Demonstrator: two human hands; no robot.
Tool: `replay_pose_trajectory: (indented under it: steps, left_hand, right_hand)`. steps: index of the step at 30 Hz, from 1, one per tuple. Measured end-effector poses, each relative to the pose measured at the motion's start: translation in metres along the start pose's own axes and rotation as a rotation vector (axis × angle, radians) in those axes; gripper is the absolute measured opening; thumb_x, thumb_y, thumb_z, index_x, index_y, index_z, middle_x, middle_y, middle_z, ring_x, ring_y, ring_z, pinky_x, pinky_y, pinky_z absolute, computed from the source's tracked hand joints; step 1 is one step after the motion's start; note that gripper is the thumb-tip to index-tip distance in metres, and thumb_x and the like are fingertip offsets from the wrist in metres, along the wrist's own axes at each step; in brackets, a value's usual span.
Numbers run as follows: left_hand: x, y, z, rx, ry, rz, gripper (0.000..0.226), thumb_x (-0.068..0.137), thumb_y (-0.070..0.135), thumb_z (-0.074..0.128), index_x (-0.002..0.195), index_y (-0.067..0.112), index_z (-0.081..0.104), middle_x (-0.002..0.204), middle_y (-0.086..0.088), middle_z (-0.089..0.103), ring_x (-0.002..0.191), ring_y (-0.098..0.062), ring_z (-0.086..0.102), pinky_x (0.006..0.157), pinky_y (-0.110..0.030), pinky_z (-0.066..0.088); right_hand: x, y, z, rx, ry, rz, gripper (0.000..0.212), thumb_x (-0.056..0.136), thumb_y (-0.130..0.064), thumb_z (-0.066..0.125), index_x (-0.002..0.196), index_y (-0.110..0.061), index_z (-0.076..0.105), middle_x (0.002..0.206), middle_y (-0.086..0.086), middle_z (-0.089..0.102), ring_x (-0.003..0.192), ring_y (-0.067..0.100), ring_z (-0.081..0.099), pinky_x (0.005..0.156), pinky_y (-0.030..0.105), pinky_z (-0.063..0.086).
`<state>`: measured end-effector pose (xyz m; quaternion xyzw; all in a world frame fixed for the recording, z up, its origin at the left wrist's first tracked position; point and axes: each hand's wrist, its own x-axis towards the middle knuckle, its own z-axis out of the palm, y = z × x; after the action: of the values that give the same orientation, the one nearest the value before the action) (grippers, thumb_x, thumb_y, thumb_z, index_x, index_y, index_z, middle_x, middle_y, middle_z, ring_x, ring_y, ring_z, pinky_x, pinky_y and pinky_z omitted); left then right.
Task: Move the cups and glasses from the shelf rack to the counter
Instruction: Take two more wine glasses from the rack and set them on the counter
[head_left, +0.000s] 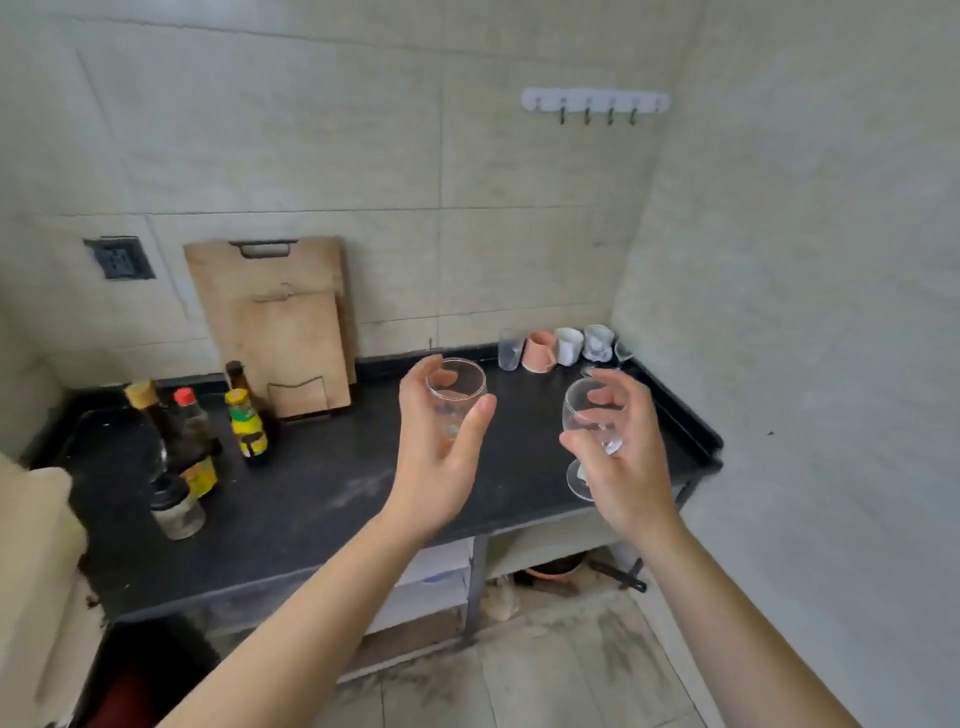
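My left hand (441, 457) holds a clear tumbler glass (456, 387) above the middle of the black counter (322, 488). A stemmed wine glass (589, 415) sits in my right hand (621, 457), over the counter's right front part. At the far right corner of the counter stand a clear tall glass (510, 349), a pink mug (540, 352), a white mug (569, 345), a patterned white cup (597, 342) and a small glass (623, 351) against the wall. The shelf rack is out of view.
Several sauce bottles (247, 421) and a small jar (176, 509) stand on the counter's left. Two wooden cutting boards (280, 322) lean on the back wall. A hook rail (595, 104) hangs high on the wall. Open storage lies under the counter.
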<state>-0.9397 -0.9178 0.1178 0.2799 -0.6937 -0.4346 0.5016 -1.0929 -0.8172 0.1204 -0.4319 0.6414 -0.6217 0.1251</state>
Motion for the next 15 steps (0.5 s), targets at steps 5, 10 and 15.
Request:
replay_pose_trajectory:
  steps: [5,10,15]
  left_hand:
    - [0.052,-0.02,0.089,-0.068,-0.217,0.033,0.054,0.096,0.021,0.061,0.14,0.007,0.032,0.137,-0.011,0.045,0.126,-0.018,0.047,0.106,-0.037,0.04]
    - [0.087,-0.051,0.172,-0.104,-0.383,0.077,0.054,0.095,0.022,0.058,0.138,0.005,0.031,0.138,-0.014,0.042,0.125,-0.016,0.047,0.098,-0.014,0.038]
    - [0.141,-0.091,0.251,-0.118,-0.417,0.111,0.043,0.095,0.02,0.058,0.131,0.012,0.035,0.134,-0.013,0.042,0.099,0.012,0.055,0.066,0.0,0.044]
  right_hand:
    - [0.036,0.038,-0.057,-0.048,0.231,0.095,0.055,0.072,-0.025,0.065,0.121,-0.044,0.05,0.118,-0.014,0.054,0.099,-0.003,0.062,0.077,0.009,0.044]
    - [0.079,0.092,-0.102,-0.016,0.362,0.139,0.052,0.072,-0.022,0.065,0.117,-0.046,0.05,0.118,-0.009,0.055,0.095,-0.008,0.061,0.074,0.003,0.044]
    - [0.153,0.16,-0.14,0.023,0.371,0.178,0.054,0.071,-0.024,0.065,0.121,-0.042,0.05,0.12,-0.007,0.055,0.095,-0.003,0.061,0.075,0.003,0.041]
